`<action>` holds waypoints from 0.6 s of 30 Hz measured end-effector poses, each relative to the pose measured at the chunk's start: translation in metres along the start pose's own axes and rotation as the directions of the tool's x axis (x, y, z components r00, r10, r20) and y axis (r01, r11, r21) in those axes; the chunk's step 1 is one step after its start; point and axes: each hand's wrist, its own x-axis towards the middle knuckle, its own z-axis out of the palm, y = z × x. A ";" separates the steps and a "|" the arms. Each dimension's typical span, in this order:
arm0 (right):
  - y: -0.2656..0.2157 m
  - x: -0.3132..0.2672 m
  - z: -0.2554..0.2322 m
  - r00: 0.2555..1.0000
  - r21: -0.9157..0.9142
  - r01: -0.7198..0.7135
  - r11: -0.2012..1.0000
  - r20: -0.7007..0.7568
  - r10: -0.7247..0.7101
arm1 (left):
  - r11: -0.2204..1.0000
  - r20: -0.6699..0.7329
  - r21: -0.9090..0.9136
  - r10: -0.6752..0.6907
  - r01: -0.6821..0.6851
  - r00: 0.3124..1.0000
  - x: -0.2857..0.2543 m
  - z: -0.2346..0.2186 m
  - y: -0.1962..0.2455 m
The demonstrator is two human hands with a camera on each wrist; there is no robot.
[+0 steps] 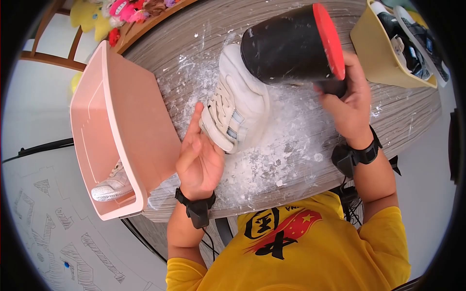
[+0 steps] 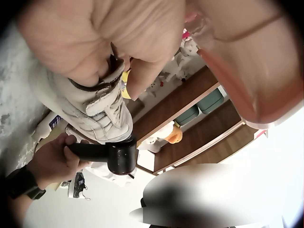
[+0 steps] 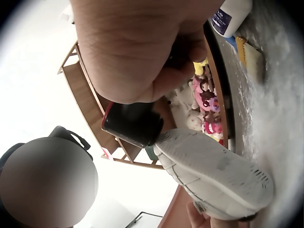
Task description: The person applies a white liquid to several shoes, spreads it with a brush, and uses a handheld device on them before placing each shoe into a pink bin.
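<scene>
A white lace-up sneaker (image 1: 245,99) is tilted over the table, its toe toward the far side. My left hand (image 1: 200,162) holds it at the ankle opening; in the left wrist view some fingers reach inside the collar (image 2: 111,78). In my right hand (image 1: 353,104) is a black hair dryer (image 1: 286,46) with a red end, gripped by its handle. The dryer's barrel hangs over the toe, overlapping it in the head view. From the right wrist, the dryer's end lies close to the toe and the sneaker's side (image 3: 213,171) shows dark scuffs.
A pink bin (image 1: 141,97) with another sneaker (image 1: 114,184) inside stands at the left. At the far right is a yellow bin (image 1: 383,53) of shoes. White splotches cover the wood-look table (image 1: 189,72). Plush toys (image 1: 121,12) sit beyond, and a white bottle (image 3: 230,16) stands on the table.
</scene>
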 end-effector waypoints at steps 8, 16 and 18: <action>0.001 0.007 0.002 0.955 -0.301 0.188 0.935 0.278 -0.102 | 0.987 -0.035 -0.162 0.017 -0.022 0.999 0.003 -0.006 0.004; 0.006 0.007 0.004 0.884 -0.402 0.246 0.882 0.467 -0.034 | 0.974 -0.004 -0.228 0.007 -0.007 1.000 0.003 -0.005 0.003; 0.008 0.005 0.005 0.869 -0.409 0.249 0.878 0.495 -0.016 | 0.969 0.017 -0.246 0.007 -0.003 1.000 0.003 -0.005 0.003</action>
